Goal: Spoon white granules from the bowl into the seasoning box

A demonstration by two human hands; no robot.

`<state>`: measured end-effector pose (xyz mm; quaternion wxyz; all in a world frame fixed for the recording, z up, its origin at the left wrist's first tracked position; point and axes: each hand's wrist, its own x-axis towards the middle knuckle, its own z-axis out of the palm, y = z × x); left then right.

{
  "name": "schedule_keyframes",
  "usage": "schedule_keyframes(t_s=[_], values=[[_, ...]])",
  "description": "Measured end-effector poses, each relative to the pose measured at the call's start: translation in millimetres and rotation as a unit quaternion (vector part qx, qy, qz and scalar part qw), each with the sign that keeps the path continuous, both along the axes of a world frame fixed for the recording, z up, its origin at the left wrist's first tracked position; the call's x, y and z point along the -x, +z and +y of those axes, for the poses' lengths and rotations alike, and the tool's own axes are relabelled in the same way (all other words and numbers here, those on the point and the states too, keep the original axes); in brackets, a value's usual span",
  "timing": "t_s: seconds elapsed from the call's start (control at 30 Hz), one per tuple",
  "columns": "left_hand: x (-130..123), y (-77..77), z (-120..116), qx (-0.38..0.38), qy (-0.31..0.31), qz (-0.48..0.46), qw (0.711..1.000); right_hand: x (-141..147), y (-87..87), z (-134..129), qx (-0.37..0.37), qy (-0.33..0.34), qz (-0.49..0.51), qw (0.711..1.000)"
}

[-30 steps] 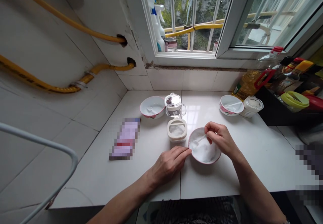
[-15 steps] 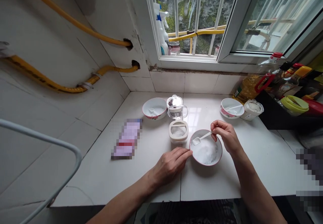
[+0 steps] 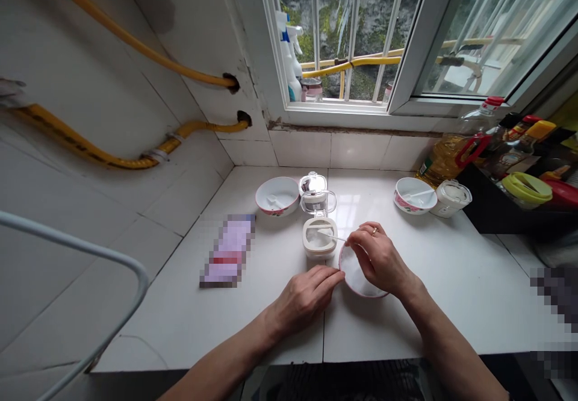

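Note:
My right hand (image 3: 377, 256) pinches the handle of a small white spoon (image 3: 336, 238). The spoon's head is over the open mouth of a seasoning jar (image 3: 320, 250), whose clear lid stands flipped back; white grains lie inside the jar. Under my right hand sits a bowl (image 3: 371, 296) of white granules (image 3: 354, 276), partly covered from view by that hand. My left hand (image 3: 309, 292) rests beside the bowl, its fingertips gripping the left rim, with the thumb side mostly hidden.
Behind the jar is another lidded jar (image 3: 312, 185). A floral bowl (image 3: 276, 210) with a white spoon stands to its left, and a second floral bowl (image 3: 413, 206) next to a closed jar (image 3: 451, 199) on the right. Oil bottle (image 3: 445, 154) and condiments fill the right corner. A blurred purple packet (image 3: 230, 250) lies left.
My right hand has moved left with the spoon, from above the bowl of granules to the open jar. My left hand has stayed at the bowl's rim.

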<state>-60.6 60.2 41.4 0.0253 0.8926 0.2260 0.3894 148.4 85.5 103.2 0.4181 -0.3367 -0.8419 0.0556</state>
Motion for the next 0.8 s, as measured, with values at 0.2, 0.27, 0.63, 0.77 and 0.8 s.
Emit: schedule_keyframes(t_s=[0.2, 0.27, 0.63, 0.77, 0.8], values=[[-0.8, 2.0, -0.9, -0.008, 0.002, 0.001, 1.0, -9.1, 10.8, -4.2, -0.036, -0.004, 0.05, 0.998], [-0.8, 2.2, -1.3, -0.007, 0.004, 0.001, 1.0, -15.2, 16.2, -7.0, 0.012, -0.029, 0.095, 0.995], [-0.2, 1.8, -1.4, 0.004, 0.006, 0.001, 1.0, -21.2, 15.9, -4.5, 0.284, -0.038, -0.001, 0.958], [0.7, 1.8, -1.8, 0.009, 0.002, 0.006, 1.0, -20.4, 15.8, -4.0, 0.339, -0.043, 0.066, 0.937], [0.8, 1.6, -1.7, 0.008, 0.001, 0.005, 1.0, -21.6, 15.9, -3.4, 0.363, -0.047, 0.095, 0.926]])
